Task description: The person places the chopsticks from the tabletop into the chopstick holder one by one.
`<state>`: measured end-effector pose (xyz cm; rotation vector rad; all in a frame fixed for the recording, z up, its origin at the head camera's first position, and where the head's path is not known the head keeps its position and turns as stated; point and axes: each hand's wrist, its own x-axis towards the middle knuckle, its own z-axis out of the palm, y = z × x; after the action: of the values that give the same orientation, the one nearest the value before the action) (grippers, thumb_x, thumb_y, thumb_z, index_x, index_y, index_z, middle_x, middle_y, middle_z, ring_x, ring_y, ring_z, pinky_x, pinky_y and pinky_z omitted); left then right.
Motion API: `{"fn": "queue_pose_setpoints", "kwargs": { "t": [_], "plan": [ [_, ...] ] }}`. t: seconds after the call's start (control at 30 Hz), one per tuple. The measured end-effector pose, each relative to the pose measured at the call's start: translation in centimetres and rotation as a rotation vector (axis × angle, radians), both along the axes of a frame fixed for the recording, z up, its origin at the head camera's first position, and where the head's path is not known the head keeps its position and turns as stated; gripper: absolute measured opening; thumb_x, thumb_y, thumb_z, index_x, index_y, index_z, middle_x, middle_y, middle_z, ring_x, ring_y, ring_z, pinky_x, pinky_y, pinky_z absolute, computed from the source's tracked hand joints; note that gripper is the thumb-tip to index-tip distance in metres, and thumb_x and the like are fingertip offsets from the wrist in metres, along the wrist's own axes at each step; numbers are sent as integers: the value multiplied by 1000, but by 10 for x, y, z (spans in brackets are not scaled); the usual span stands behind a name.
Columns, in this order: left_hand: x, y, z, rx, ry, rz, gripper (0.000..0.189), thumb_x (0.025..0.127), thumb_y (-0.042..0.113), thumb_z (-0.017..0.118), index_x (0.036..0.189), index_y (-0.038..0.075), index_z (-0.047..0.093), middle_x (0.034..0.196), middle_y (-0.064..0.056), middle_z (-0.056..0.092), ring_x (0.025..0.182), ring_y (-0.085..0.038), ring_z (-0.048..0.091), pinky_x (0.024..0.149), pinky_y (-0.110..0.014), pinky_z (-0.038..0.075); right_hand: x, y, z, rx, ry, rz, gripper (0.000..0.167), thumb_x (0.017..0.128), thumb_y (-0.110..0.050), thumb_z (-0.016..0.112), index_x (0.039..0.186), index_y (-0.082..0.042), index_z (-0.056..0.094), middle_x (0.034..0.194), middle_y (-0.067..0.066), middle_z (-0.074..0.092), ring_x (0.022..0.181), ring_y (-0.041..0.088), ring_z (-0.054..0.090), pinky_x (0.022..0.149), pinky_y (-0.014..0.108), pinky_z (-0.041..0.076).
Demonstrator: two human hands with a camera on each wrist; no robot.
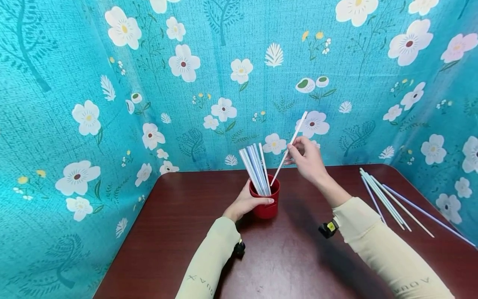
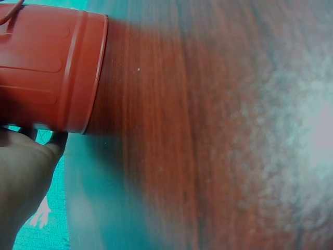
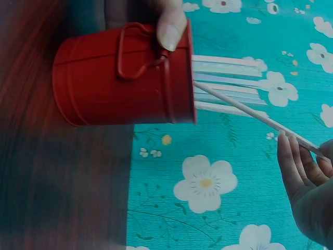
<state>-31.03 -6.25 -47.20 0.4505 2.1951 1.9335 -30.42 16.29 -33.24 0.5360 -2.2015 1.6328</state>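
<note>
A small red metal bucket (image 1: pixel 266 209) stands upright on the table, with several pale blue and white straws (image 1: pixel 254 168) leaning to the left in it. My left hand (image 1: pixel 248 202) grips the bucket from its left side, the thumb across the front just below the rim. Between thumb and fingertips, my right hand (image 1: pixel 307 160) pinches a white straw (image 1: pixel 298 128) near its middle. This straw slants up to the right, its lower end at the bucket's mouth. In the right wrist view the bucket's wire handle (image 3: pixel 125 57) hangs against its side.
On the right side of the dark red-brown table (image 1: pixel 179 232) lies a loose group of straws (image 1: pixel 388 203), pale green, cream and violet. A turquoise flowered cloth (image 1: pixel 209 158) stands behind the table and along both sides.
</note>
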Motion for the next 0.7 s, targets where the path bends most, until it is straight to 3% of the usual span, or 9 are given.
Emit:
{"fn": "queue_pose_setpoints", "kwargs": {
  "t": [0.07, 0.2, 0.3, 0.5, 0.7],
  "plan": [
    [0, 0, 1, 2, 0, 2, 86, 75, 32, 90, 146, 36, 40, 141, 8, 54, 130, -20, 49, 97, -44, 55, -3, -3, -4, 22, -1, 13, 21, 107, -7, 50, 115, 13, 52, 96, 33, 67, 79, 47, 70, 73, 48, 61],
    [0, 0, 1, -15, -9, 12, 89, 74, 33, 91, 146, 39, 39, 141, 10, 54, 130, -19, 48, 98, -44, 54, -10, -4, -18, 90, 23, -5, 19, 106, -7, 52, 113, 11, 54, 93, 29, 69, 76, 45, 69, 67, 39, 62],
    [0, 0, 1, -27, -15, 14, 90, 73, 34, 92, 145, 40, 39, 140, 11, 54, 130, -18, 48, 99, -44, 54, -14, -3, -29, 181, 74, -51, 13, 105, -11, 56, 110, 2, 58, 89, 18, 71, 74, 33, 70, 62, 26, 58],
    [-1, -1, 2, -14, -5, 1, 89, 74, 33, 91, 146, 39, 38, 142, 9, 54, 131, -19, 48, 99, -44, 54, -14, -8, -35, 295, 133, -72, 7, 105, -14, 58, 106, -7, 59, 82, 12, 69, 67, 22, 66, 57, 30, 53],
    [-3, -1, -1, 0, -6, -6, 87, 76, 31, 90, 147, 36, 39, 142, 6, 54, 130, -21, 49, 100, -44, 53, -15, -11, -44, 379, 124, -86, 6, 105, -17, 59, 103, -11, 59, 81, 11, 68, 68, 20, 61, 59, 35, 48]
  ]
}}
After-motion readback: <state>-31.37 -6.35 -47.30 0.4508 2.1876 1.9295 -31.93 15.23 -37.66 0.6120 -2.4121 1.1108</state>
